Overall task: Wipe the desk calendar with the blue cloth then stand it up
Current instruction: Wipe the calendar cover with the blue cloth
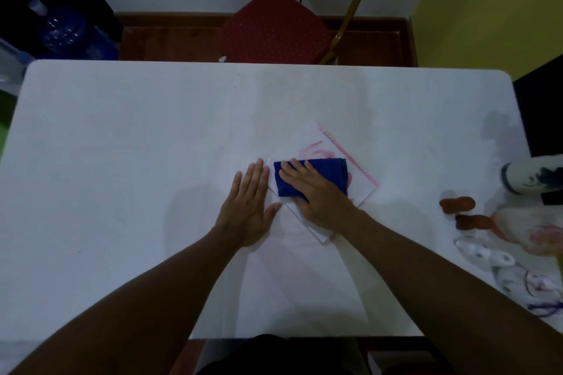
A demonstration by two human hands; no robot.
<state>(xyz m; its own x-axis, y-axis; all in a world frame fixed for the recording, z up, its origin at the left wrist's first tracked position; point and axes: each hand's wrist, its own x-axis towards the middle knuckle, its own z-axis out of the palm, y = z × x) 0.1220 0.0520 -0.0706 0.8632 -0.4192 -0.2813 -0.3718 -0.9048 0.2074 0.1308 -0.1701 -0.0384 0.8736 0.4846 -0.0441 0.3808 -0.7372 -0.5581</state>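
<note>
While it lies flat: the desk calendar [327,158] rests turned cornerwise near the middle of the white table [137,137], just right of centre, pink spiral binding along its far-right edge.
Calendar's look: pale, glossy cover with faint pink markings; near corner partly under the right wrist.
Blue cloth [323,175]: folded into a thick pad, spread over the calendar's middle.
Right hand [316,195]: palm down, fingers flat and slightly spread, pressing the cloth onto the cover, not gripping it.
Left hand [246,207]: open, fingers together, flat on the table, touching the calendar's left edge to steady it.
Step in hand: wiping, by all appearances; standing up not yet done.
Next move: likely sweeping the uncovered corners, then lifting by the bound edge.
Surroundings: red chair [274,30] beyond the table; clutter at far right.
</note>
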